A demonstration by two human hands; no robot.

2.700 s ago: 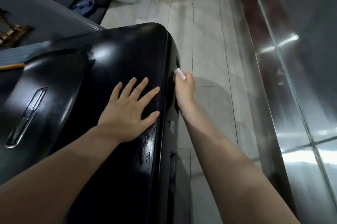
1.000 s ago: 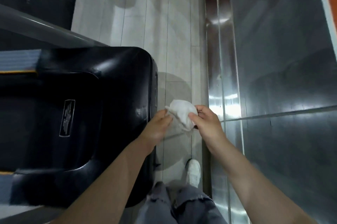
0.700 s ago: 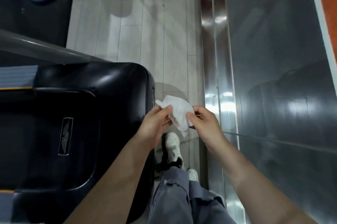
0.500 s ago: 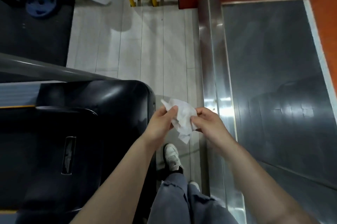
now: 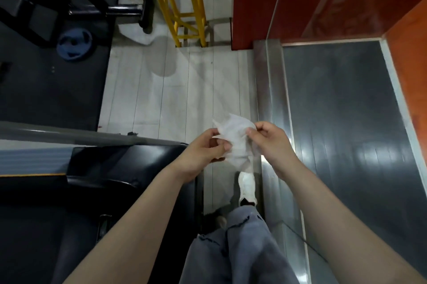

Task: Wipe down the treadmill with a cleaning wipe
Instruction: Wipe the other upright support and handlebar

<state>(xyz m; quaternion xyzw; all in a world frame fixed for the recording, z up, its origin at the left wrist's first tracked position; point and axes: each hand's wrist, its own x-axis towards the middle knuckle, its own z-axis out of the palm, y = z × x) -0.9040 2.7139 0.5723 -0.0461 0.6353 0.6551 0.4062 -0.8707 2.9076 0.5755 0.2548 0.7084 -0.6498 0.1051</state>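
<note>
Holding a crumpled white cleaning wipe (image 5: 235,139) in mid-air, a person stands just right of the black treadmill (image 5: 115,168); the left hand (image 5: 203,149) pinches the wipe's left edge with curled fingers, the right hand (image 5: 268,139) pinches its right edge, each grip clamped on the sheet; the wipe hangs above the pale plank floor (image 5: 166,89), clear of the treadmill's glossy cover; grey trousers (image 5: 238,249) and a white shoe (image 5: 247,185) show below; a yellow ladder (image 5: 182,4) and a blue weight plate (image 5: 74,45) lie far off.
</note>
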